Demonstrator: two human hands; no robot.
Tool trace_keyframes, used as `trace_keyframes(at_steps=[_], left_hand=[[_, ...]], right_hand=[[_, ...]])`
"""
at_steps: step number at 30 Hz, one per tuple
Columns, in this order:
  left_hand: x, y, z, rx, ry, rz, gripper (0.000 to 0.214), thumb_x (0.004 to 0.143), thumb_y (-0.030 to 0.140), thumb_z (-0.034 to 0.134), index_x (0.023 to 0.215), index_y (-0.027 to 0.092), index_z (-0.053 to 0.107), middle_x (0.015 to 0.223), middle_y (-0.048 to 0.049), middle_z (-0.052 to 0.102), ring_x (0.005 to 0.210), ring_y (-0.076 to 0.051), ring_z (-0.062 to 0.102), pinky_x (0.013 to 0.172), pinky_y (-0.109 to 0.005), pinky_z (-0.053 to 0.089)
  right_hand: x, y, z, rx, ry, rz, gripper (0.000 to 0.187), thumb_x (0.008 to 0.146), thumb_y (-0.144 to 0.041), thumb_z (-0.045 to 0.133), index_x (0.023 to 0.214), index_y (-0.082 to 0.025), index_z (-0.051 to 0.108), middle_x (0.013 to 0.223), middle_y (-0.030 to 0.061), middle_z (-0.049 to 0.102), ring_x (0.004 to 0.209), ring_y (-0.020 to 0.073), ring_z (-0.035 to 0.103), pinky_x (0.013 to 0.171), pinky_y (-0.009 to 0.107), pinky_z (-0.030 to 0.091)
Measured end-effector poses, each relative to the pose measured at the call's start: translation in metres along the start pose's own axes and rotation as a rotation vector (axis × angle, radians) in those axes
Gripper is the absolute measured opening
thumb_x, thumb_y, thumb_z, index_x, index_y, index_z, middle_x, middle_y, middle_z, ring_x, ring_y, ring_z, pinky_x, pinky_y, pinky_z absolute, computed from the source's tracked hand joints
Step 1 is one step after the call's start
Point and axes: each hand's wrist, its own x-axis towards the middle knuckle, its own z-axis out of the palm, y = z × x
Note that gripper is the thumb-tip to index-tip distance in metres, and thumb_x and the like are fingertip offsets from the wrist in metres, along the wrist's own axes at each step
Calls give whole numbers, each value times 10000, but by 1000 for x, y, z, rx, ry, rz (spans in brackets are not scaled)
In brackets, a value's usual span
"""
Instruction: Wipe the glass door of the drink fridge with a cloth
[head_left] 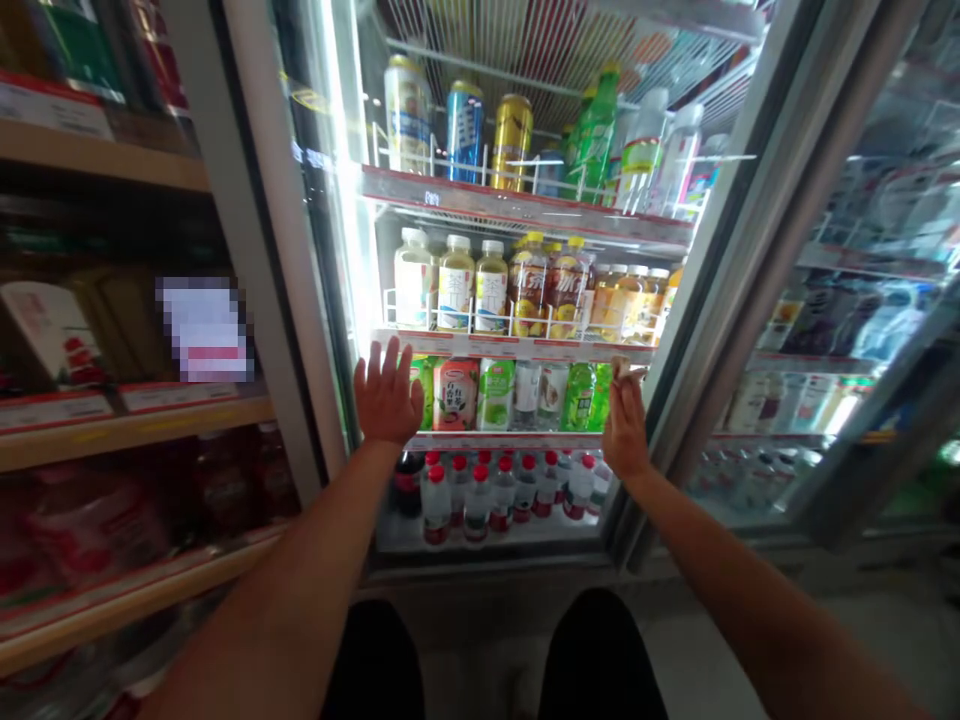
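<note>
My left hand (388, 395) is raised with its fingers spread and nothing in it, in front of the left side of a lit drinks fridge (517, 348). It is nearest a pink-red carton-like drink (455, 393) and the shelf edge above that. My right hand (625, 425) is closed, its fingers pinched around a small crumpled pale-brown cloth (626, 372). The cloth is at the right end of the same shelf edge; I cannot tell whether it touches it. Green drinks (587, 396) stand just left of my right hand.
Tea bottles (491, 285) fill the middle shelf, with cans (512, 142) and a green bottle (598, 135) above. Red-capped water bottles (478, 502) stand at the bottom. A metal door frame (735, 270) rises on the right. Wooden shelves (142, 430) with packages are on the left.
</note>
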Motion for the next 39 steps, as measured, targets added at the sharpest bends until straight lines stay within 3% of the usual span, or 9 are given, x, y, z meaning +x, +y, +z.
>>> trace_keyframes(at_steps=[5,9,13,19,23,29,33,39], left_hand=[[0,1,0,34,38,46,647,1006,284,464,1621,234,269,1623,-93,325,1552,-246,124,1268,-509,139],[0,1,0,56,24,37,642,1005,286,462,1617,217,279,1621,-104,327,1552,-251,122,1262,-518,148],[0,0,0,8,-7,-6,611,1003,304,459,1595,210,340,1608,-102,359,1551,-258,133,1269,-519,124],[0,1,-1,-22,-14,-21,595,1004,299,458,1584,211,363,1607,-100,363,1553,-259,131,1275,-511,100],[0,1,-1,-43,-25,-48,570,1000,313,461,1554,186,418,1594,-112,387,1549,-279,151,1272,-519,96],[-1,1,-1,-11,-6,-15,568,1004,306,455,1555,175,418,1591,-116,388,1550,-257,149,1278,-482,95],[-1,2,-2,-10,-12,-25,550,1014,321,441,1543,173,438,1589,-114,394,1550,-253,153,1279,-474,96],[0,1,-2,-50,-28,-31,546,1019,317,424,1538,147,441,1597,-128,374,1556,-256,122,1280,-477,68]], right_hand=[[14,-14,4,65,-20,-49,702,1009,-65,360,1631,-292,128,1647,88,318,1552,289,226,1238,572,360],[4,-42,9,114,-96,-133,740,976,-11,351,1630,-273,123,1603,103,403,1554,276,217,1224,568,384],[-4,-65,15,158,-178,-200,724,950,0,353,1616,-249,218,1548,95,485,1548,257,237,1217,539,396],[20,-91,29,212,-251,-249,654,942,-22,368,1562,-229,391,1556,77,475,1537,225,280,1226,484,379],[18,-111,37,188,-256,-229,622,938,-37,404,1526,-229,459,1535,77,503,1527,231,306,1216,472,380],[34,-142,38,277,-342,-356,677,890,7,456,1510,-264,482,1578,47,448,1552,224,240,1235,451,332],[49,-168,47,304,-374,-311,660,911,-9,461,1523,-257,462,1590,46,429,1557,211,228,1248,441,302],[33,-196,61,262,-430,-224,680,908,-39,467,1560,-219,404,1593,43,425,1551,220,250,1256,417,293]])
